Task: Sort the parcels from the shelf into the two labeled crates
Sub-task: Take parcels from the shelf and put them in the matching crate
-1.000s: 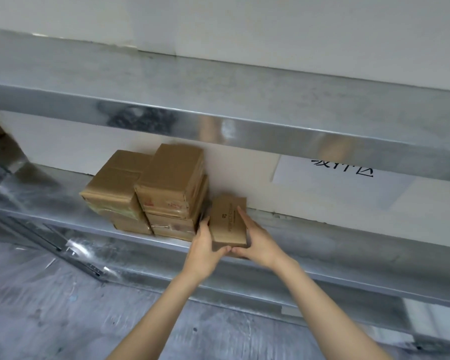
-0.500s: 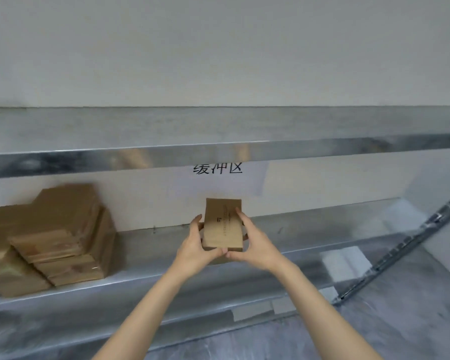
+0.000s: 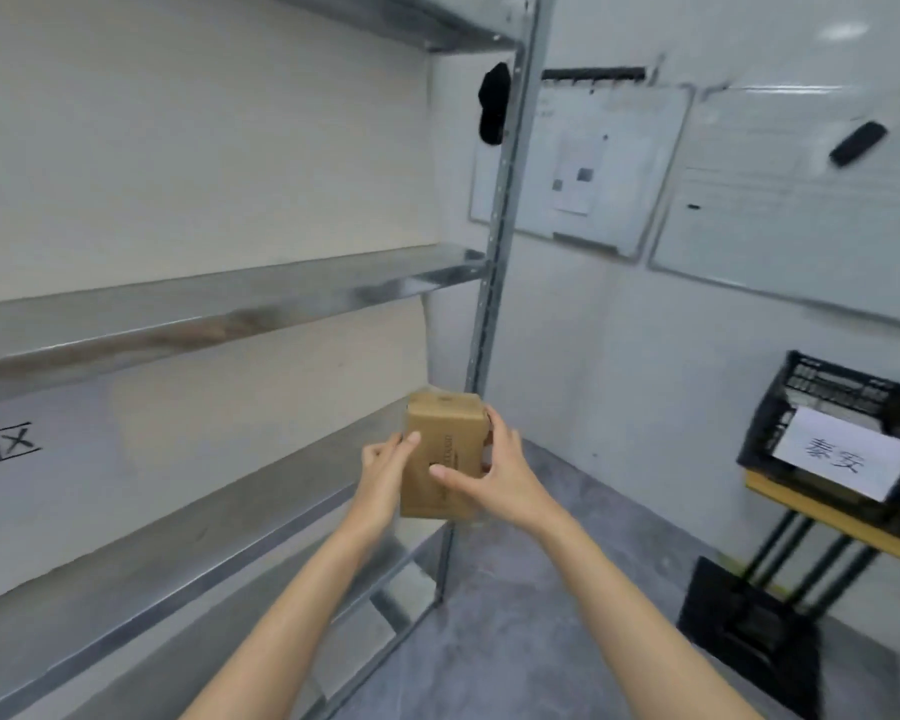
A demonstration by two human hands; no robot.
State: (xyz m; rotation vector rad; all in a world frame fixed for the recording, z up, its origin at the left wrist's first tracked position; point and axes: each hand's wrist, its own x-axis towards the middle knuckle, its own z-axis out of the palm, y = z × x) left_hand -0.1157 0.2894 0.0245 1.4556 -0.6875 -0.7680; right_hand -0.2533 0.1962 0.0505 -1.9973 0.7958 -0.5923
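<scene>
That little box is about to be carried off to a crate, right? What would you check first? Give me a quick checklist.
1. Left hand and right hand both grip the parcel: ok.
2. Parcel off the shelf: ok.
3. Parcel's printing readable: cannot tell, blurred.
4. A labeled crate in sight, to the right: ok.
5. Other crate in sight: not ok, only one shows.

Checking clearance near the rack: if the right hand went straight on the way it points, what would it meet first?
The right hand grips the parcel, so that comes first. Past it, the line probably runs into the shelf bay's back wall, though depth is unclear.
</scene>
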